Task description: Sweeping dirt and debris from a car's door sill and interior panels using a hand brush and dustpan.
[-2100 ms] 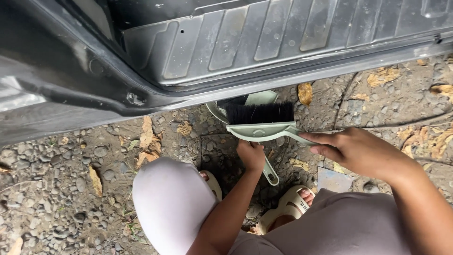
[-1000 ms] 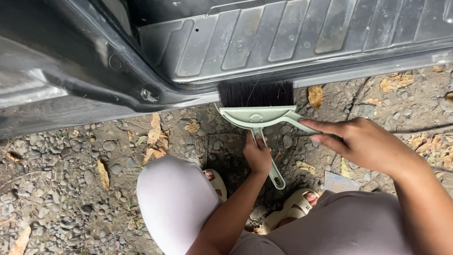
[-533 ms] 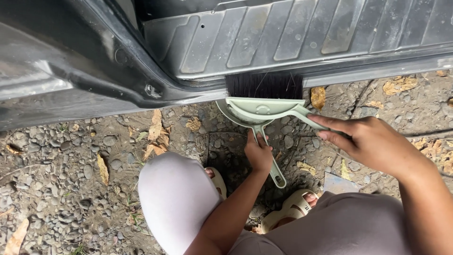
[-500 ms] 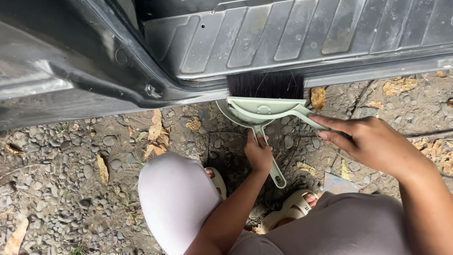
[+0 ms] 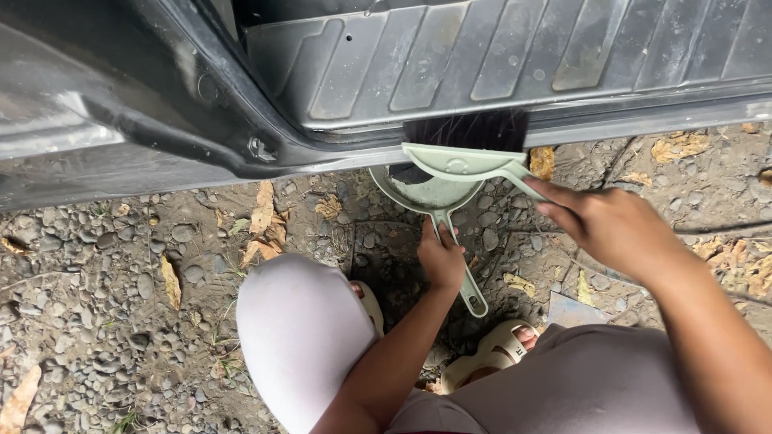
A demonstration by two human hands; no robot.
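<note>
My right hand (image 5: 615,229) grips the pale green handle of a hand brush (image 5: 470,157), whose black bristles press against the edge of a car's ribbed grey door sill (image 5: 515,60). Just below the sill, my left hand (image 5: 442,261) holds the handle of a pale green dustpan (image 5: 426,193), its pan tucked under the brush. I am squatting; my knees and sandalled feet show at the bottom.
The dark car body (image 5: 104,120) runs across the top left. Below lies gravel ground (image 5: 104,305) with dry brown leaves (image 5: 265,217) scattered about. A flat stone slab (image 5: 575,309) lies by my right foot.
The brush has moved up from over the gravel to the sill's edge. The dustpan has stayed under it, and the view has shifted slightly.
</note>
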